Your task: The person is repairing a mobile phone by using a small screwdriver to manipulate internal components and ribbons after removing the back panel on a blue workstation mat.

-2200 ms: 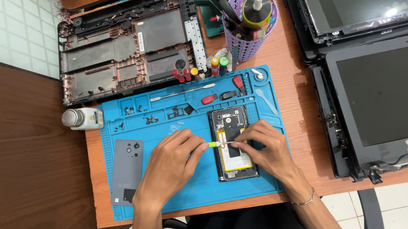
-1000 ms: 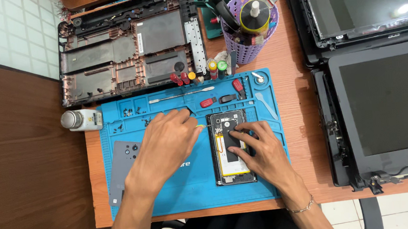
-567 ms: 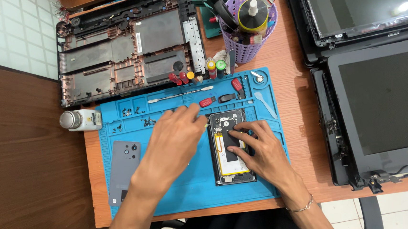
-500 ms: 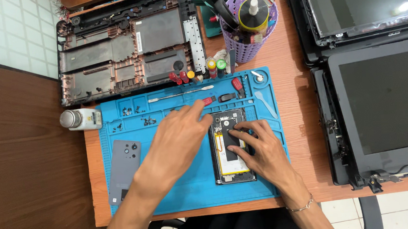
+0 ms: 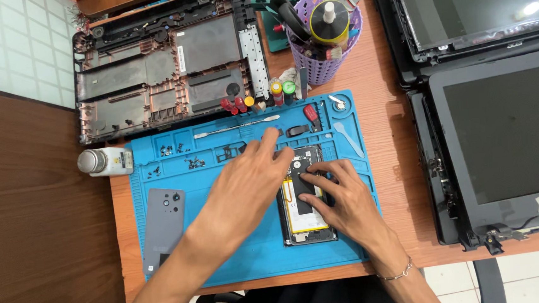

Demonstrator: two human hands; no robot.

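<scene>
An opened phone (image 5: 306, 228) with its yellow-edged battery showing lies on the blue repair mat (image 5: 252, 260). My right hand (image 5: 339, 194) rests on the phone, fingers spread and pressing on its upper half. My left hand (image 5: 246, 181) stretches flat across the mat, its fingertips reaching the mat's upper tray near a small red tool (image 5: 310, 112) and a black piece (image 5: 297, 130). Neither hand visibly grips anything. The phone's grey back cover (image 5: 163, 225) lies at the mat's left.
A stripped laptop base (image 5: 169, 67) sits behind the mat, with a purple tool cup (image 5: 326, 59) beside it. Two laptop screens (image 5: 502, 135) lie at the right. A small white bottle (image 5: 106, 161) lies left of the mat. A metal spudger (image 5: 236, 126) and loose screws are on the mat.
My left hand left the phone's left edge, where a yellow tab showed, and reached up-right toward the mat's top tray. My right hand shifted onto the phone's upper half.
</scene>
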